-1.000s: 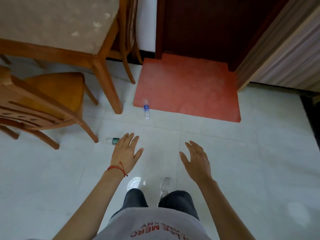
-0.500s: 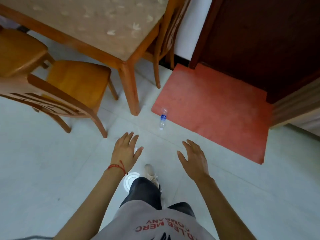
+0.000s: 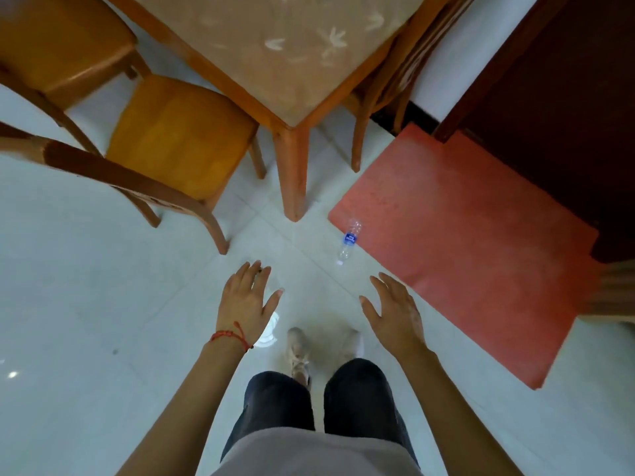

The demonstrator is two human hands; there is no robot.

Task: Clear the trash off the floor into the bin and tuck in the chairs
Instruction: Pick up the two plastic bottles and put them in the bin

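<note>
Both hands are out front with nothing in them: the left hand (image 3: 245,304) with fingers spread and straight, the right hand (image 3: 395,309) the same, palms down over the floor (image 3: 86,304). That looks like someone poised to stoop. The target, I'd say, is the plastic bottle (image 3: 348,240), lying on its side right at the near edge of the red mat (image 3: 464,252), half on it, cap end over the tile, just beyond the right hand. No bin in view. The table leg (image 3: 292,173) stands close to the left of the bottle, so the right side offers the clean approach. The chair (image 3: 171,139) sits pulled out from the table's near corner, still needing tucking, with open tile behind it.
</note>
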